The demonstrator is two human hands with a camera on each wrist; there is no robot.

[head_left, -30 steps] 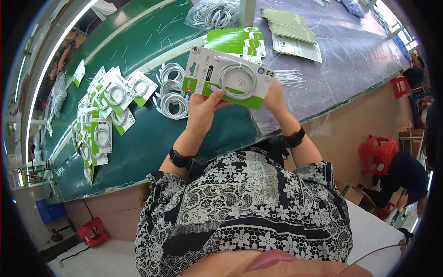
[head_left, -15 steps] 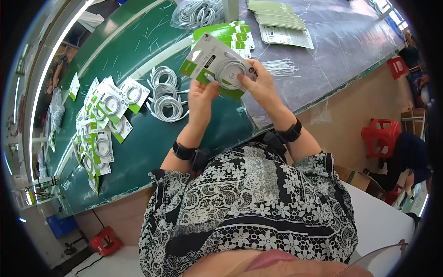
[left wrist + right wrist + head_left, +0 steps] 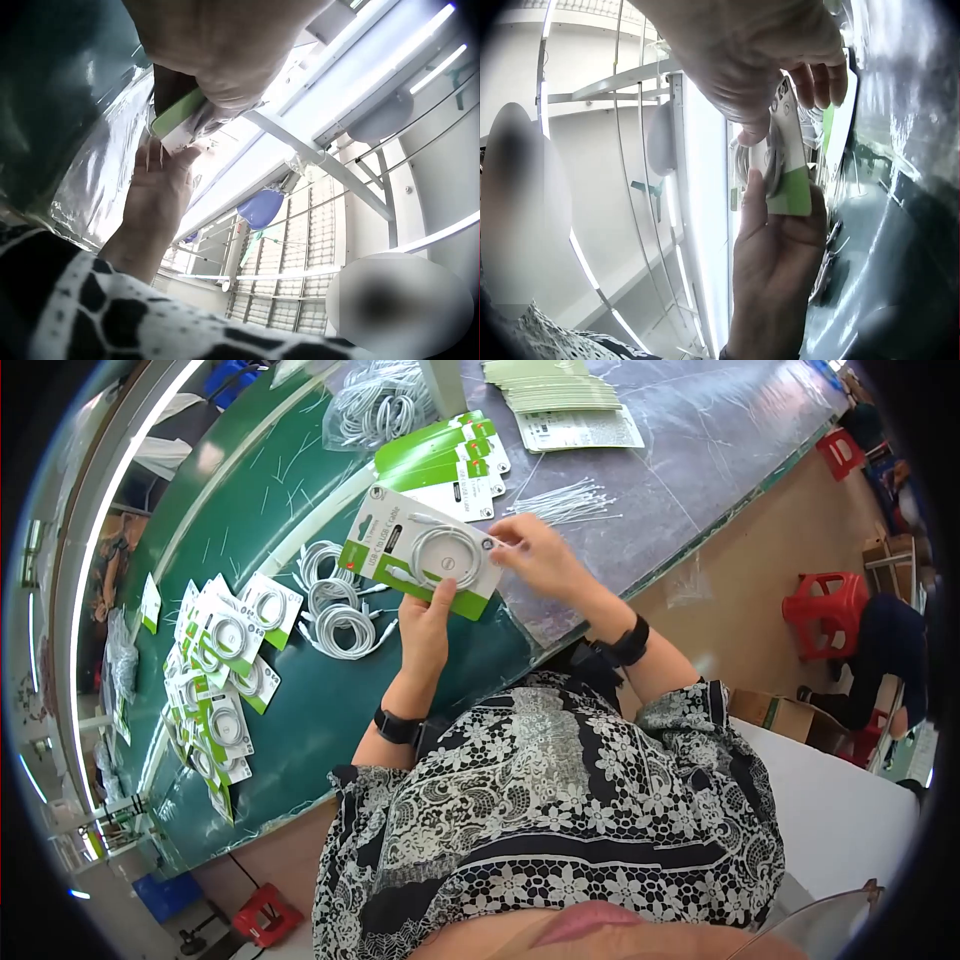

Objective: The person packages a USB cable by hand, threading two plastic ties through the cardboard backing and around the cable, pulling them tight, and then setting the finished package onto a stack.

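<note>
In the head view my left hand (image 3: 425, 635) holds a white-and-green cable card (image 3: 395, 525) from below, thumb on its front. A white coiled USB-C cable (image 3: 412, 557) lies against the card's face. My right hand (image 3: 545, 560) is at the card's right edge with curled fingers. From the right wrist, its thumb (image 3: 754, 132) shows against the card's front by the coil, with the other fingers bent on the far side. The left wrist view catches only a green-edged corner of the card (image 3: 178, 114) between the hands.
Loose white cable coils (image 3: 372, 632) lie left of my hands, beside a pile of cards with cables (image 3: 230, 635). Beyond are fanned green cards (image 3: 425, 452), a bag of cables (image 3: 375, 405), pale cards (image 3: 560, 395) and thin white ties (image 3: 565, 503). A red stool (image 3: 830, 610) stands right.
The card, tilted half a second ago, is turned face-on again. My right thumb has gone from the coil's middle to the right edge, and my left thumb has come onto the coil.
</note>
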